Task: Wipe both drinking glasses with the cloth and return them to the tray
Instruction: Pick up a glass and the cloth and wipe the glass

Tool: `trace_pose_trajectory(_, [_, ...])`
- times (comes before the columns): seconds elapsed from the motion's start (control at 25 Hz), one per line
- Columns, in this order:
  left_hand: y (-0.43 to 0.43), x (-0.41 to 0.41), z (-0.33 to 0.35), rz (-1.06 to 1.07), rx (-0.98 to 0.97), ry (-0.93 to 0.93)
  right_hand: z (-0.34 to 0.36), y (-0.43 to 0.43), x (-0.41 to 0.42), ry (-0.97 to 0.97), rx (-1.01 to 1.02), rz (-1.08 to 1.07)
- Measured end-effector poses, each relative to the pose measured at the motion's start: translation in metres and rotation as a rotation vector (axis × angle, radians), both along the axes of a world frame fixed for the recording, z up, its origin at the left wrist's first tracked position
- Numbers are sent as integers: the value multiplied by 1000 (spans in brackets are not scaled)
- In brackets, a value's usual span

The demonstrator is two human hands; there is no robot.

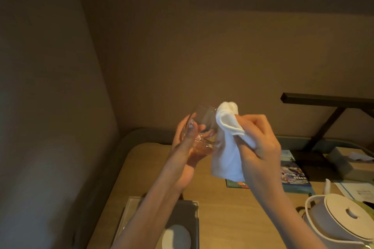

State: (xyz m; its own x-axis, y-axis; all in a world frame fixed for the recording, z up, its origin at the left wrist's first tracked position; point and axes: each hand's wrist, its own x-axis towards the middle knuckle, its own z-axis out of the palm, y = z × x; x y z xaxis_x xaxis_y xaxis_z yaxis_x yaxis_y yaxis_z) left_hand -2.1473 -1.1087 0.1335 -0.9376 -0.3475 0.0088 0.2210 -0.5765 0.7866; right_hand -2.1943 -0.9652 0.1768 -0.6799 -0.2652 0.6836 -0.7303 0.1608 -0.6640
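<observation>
Two bare hands wiping a drinking glass above a table.
Left hand fingers grip the glass; right hand fingers clutch the white cloth against it.

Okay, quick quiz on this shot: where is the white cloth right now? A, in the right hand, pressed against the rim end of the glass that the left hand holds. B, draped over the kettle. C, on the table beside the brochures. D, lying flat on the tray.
A: the right hand grips the white cloth and presses it against the rim end of the drinking glass, which the left hand holds up above the table.
</observation>
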Motion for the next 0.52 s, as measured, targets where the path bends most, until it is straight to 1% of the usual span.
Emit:
trace_pose_trajectory(0.04, [-3,-3,0,19,39,-10,0,5,-7,-37,-30,-42])
trace_pose_trajectory(0.12, [-9,-3,2,14,97,-31,2,13,-24,-281,-237,-105])
trace_pose_trajectory(0.16, [-11,-2,3,-2,102,-37,6,15,-29,-405,-348,-98])
trace_pose_trajectory(0.2, [-12,-1,5,-13,88,-50,10,16,-29,-487,-398,-70])
trace_pose_trajectory(0.24, [-12,-2,6,-18,80,-74,12,15,-27,-529,-372,-32])
trace_pose_trajectory(0.28, [-12,-4,6,-17,74,-100,12,15,-22,-538,-295,36])
trace_pose_trajectory(0.32, [-12,-6,8,-1,65,-135,10,16,-13,-533,-201,158])
trace_pose_trajectory(0.4, [-15,-7,11,37,18,-181,7,21,3,-468,86,424])
trace_pose_trajectory(0.44, [-18,-7,13,51,-17,-199,4,26,4,-404,284,482])
trace_pose_trajectory(0.48, [-19,-6,15,52,-56,-211,-1,31,-2,-324,475,473])
trace_pose_trajectory(0.52, [-20,-6,15,49,-107,-221,-6,35,-9,-245,629,419])
